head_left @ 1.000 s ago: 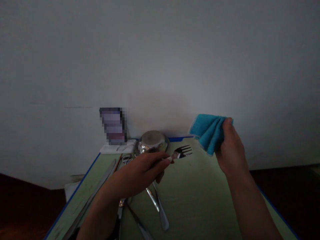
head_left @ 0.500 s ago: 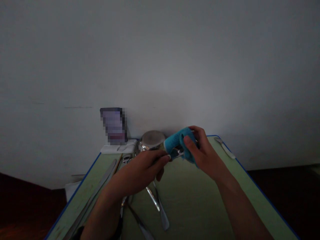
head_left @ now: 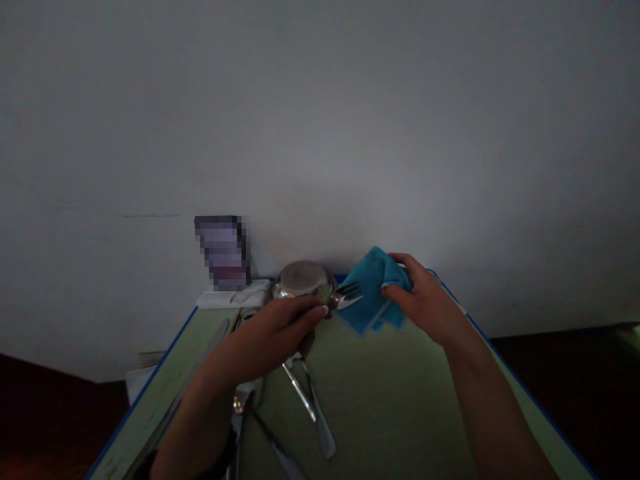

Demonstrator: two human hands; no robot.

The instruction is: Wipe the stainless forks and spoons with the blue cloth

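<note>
My left hand is closed on a metal fork, whose tines point right and whose handle is hidden in the hand. Pinched in my right hand is a blue cloth that hangs loosely open just behind the tines. Whether cloth and fork touch I cannot tell. Behind my left hand an upturned metal bowl rests on the table. Below that hand lie several pieces of cutlery, among them a shiny handle and a flat handle.
A phone with a blurred screen leans on the wall above a white block. Along the left of the green table lies a long flat metal piece. The wall rises directly behind the table.
The cloth was wrapped around the fork's head; now it has been drawn off to the right and unfolded, baring the tines. My right hand has moved slightly right.
</note>
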